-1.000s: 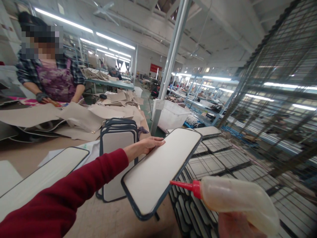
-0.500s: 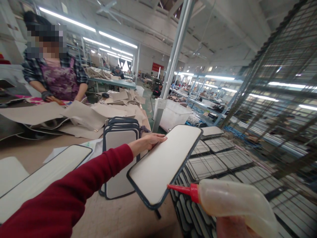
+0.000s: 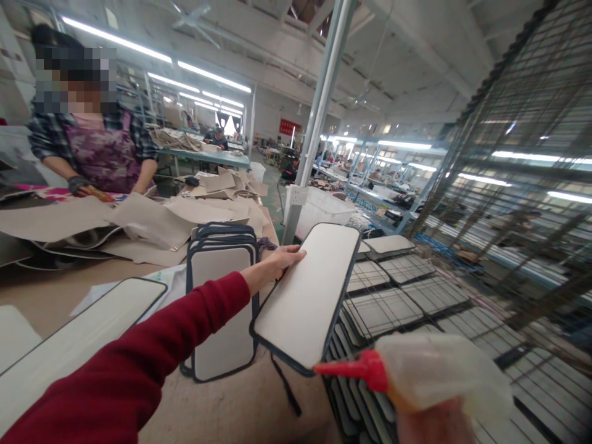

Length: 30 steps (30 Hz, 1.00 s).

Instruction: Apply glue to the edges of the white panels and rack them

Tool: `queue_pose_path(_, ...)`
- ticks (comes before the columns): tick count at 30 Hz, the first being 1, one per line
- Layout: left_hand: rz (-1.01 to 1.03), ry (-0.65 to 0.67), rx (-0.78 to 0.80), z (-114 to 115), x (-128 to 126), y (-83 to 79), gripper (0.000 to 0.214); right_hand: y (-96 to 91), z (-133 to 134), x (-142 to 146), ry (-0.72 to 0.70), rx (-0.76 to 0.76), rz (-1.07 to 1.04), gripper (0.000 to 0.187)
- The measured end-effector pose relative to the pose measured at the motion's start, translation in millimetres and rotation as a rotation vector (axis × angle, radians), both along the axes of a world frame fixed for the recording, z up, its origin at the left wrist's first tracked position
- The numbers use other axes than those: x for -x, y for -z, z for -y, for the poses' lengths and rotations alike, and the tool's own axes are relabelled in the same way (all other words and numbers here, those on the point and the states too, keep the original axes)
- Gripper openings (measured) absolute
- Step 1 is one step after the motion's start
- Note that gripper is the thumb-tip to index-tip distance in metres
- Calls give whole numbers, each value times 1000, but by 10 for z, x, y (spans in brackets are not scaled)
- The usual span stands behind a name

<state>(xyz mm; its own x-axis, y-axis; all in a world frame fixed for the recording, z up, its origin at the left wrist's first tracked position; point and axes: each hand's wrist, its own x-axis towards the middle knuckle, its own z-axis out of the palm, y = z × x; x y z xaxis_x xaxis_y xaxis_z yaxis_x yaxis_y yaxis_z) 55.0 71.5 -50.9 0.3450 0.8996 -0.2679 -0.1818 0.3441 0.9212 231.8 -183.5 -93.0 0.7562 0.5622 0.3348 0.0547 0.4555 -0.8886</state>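
Observation:
My left hand (image 3: 283,261) grips the upper left edge of a cream panel (image 3: 308,296) with a dark bound rim, thumb on its face. The panel is tilted above the table, and a dark strip (image 3: 285,385) hangs below it. In my right hand (image 3: 437,422) is a squeeze glue bottle (image 3: 430,373) with a red nozzle, its tip at the panel's lower right corner. Whether the tip touches the rim I cannot tell. Behind my left forearm leans a stack of similar dark-edged panels (image 3: 222,333).
Wire racks (image 3: 407,302) holding several panels fill the right side. Beige cut sheets (image 3: 152,222) are piled on the table (image 3: 217,410). Another bordered panel (image 3: 97,320) lies at the left. A co-worker (image 3: 99,142) stands across the table. A metal post (image 3: 319,105) rises ahead.
The panel in my left hand has turned more upright. The nozzle tip has gone slightly lower, along the panel's edge to its bottom corner. More of the dark strip shows.

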Motion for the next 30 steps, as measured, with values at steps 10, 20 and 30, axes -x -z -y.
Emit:
queue_pose_path(10,17,97,-100,437,-139,-13,74,-435,-756,-312,204,-316,-51,53)
queue_pose_path(20,138,281,-108,494,-38,-73,90,-7,-511,-332,241,-120,79,58)
queue_pose_path(30,72,276,-104,476,-55,-5,102,-42,-528,-236,241,-112,154,62)
